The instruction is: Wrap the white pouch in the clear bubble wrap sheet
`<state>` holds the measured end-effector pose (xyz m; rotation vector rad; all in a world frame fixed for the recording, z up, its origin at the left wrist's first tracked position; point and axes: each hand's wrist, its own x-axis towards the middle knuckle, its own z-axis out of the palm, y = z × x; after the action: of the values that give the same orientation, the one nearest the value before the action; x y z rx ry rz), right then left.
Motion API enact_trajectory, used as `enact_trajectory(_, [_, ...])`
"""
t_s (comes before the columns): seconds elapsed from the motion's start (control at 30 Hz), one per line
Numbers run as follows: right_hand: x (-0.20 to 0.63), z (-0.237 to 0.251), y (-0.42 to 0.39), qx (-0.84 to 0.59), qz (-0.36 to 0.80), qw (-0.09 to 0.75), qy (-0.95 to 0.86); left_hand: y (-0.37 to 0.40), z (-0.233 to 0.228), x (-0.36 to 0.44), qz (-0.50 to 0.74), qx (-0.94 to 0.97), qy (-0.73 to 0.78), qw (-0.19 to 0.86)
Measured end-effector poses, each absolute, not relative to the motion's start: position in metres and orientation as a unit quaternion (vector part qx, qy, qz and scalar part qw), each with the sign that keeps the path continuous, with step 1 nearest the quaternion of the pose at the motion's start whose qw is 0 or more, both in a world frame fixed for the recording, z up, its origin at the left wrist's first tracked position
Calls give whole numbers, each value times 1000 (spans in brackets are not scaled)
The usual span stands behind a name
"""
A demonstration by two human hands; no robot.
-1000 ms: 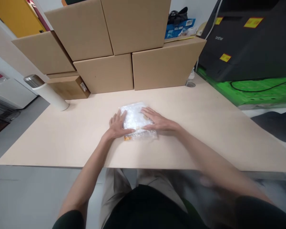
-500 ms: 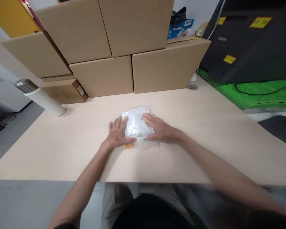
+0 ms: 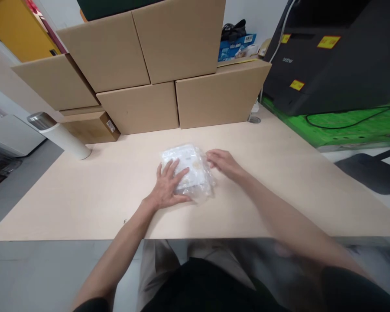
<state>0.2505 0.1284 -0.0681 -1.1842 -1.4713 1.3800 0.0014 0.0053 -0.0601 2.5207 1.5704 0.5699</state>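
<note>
Left hand [image 3: 165, 190] spreads its fingers, plastic-wrapped packet [image 3: 196, 175] beneath them; right hand [image 3: 225, 162] curls fingers alongside, can't tell if pinching!

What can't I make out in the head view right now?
All head view:
Packet: left part hidden by the left hand; marks too small to read.
Right hand: curled fingers hide whether it pinches the packet.
Black machine: cut off by top and right edges.

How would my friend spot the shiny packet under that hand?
Find the pale table with cardboard boxes along its back. Near its middle, the left hand lies on a flat white packet. Unlike the boxes, it's wrapped in crinkly clear plastic.
</note>
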Motion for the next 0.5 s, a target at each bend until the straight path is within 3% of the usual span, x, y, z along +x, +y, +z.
enact_trajectory(0.17, [249,-63,128,-467,599,379,-529,4,-65,17,218,812,535,83])
enact_trajectory(0.37, [251,-55,121,-453,637,292,-551,1,-61,19,383,759,507,141])
enact_trajectory(0.5, [248,-51,115,-446,640,315,-541,-6,-52,30,506,678,503,179])
